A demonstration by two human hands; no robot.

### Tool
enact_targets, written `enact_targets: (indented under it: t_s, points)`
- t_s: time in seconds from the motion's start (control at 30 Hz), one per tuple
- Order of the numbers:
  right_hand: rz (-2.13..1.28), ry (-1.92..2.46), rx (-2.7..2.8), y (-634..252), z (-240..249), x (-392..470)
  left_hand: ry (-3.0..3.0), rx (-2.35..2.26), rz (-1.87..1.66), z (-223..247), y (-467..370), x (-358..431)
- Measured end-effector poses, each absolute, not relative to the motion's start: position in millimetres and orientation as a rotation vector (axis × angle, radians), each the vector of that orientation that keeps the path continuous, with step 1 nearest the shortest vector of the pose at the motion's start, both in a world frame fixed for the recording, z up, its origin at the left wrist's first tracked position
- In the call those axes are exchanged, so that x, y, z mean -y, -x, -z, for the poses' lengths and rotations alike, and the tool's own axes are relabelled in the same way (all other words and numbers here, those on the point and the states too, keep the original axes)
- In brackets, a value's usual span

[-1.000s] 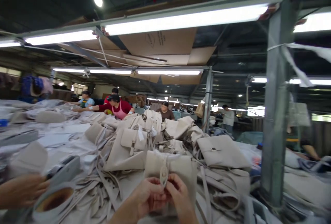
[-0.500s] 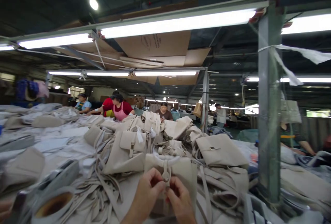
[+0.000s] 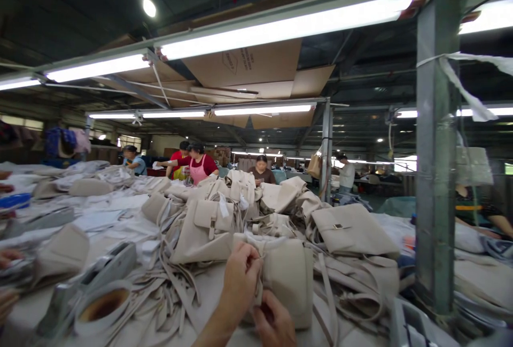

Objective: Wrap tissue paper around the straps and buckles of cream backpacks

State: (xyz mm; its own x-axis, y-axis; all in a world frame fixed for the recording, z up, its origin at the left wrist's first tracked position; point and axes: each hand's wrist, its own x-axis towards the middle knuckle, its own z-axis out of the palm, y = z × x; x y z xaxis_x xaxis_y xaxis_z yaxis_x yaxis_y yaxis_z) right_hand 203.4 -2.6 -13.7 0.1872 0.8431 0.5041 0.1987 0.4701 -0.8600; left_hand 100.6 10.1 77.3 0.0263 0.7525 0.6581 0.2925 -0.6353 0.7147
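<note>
A beige bag (image 3: pixel 289 277) with a front flap stands upright before me, a white wrapped handle along its top. My left hand (image 3: pixel 241 275) is closed in a pinch on the upper part of the bag's narrow closure strap (image 3: pixel 259 289). Lower down, my right hand (image 3: pixel 274 319) is closed at the strap's bottom end, thumb and fingertips together. The strap is turned edge-on to me, and my fingers hide its buckle.
Beige bags (image 3: pixel 200 229) are heaped behind, with loose straps (image 3: pixel 168 299) at left. A tape dispenser (image 3: pixel 96 283) and tape roll (image 3: pixel 105 304) sit left; a metal post (image 3: pixel 436 176) rises right. Co-workers (image 3: pixel 200 168) stand across the table; another person's hands show at far left.
My left hand has risen slightly and my right hand has dropped lower along the strap, which has swung sideways off the flap. The view has shifted left. A co-worker's arm now reaches out.
</note>
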Motion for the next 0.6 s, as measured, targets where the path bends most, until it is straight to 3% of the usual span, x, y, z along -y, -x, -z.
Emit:
enact_targets:
  t_s: [0.13,0.27,0.43,0.6]
  points:
    - [-0.98,0.976,1.315,-202.3,22.7,9.5,-1.758,-0.988,-1.6,-71.1,-99.7,-18.3]
    - [-1.146,1.029,1.193,-193.0,31.8,22.6,-1.448,-0.901,-1.411,-56.0,-106.9,-20.2]
    - [-0.964,1.105,1.196,-191.7,24.5,38.6,-1.245,-0.744,-1.258,-50.1,-114.1,-14.6]
    - [-0.487,1.262,1.49,-228.8,19.7,77.8,-1.167,-0.63,-1.296,-54.5,-110.7,-16.4]
